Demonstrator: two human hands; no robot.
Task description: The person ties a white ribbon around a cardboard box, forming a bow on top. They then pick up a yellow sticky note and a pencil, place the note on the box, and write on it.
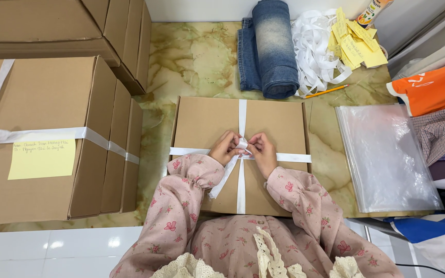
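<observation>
A flat brown cardboard box (274,121) lies in front of me on a marbled green surface. A white ribbon (242,110) crosses it lengthwise and sideways, meeting at the middle. My left hand (224,148) and my right hand (263,152) both pinch the ribbon at that crossing, where a small knot or loop sits between my fingertips. A loose ribbon tail hangs down to the left over the box towards my pink flowered sleeve.
Stacked cardboard boxes (42,139) stand at the left, one tied with white ribbon and bearing a yellow note. Rolled blue jeans (276,46), a heap of white ribbon (312,46), yellow notes, a pencil (325,91), clear plastic bags (384,154) and folded clothes (433,87) lie around.
</observation>
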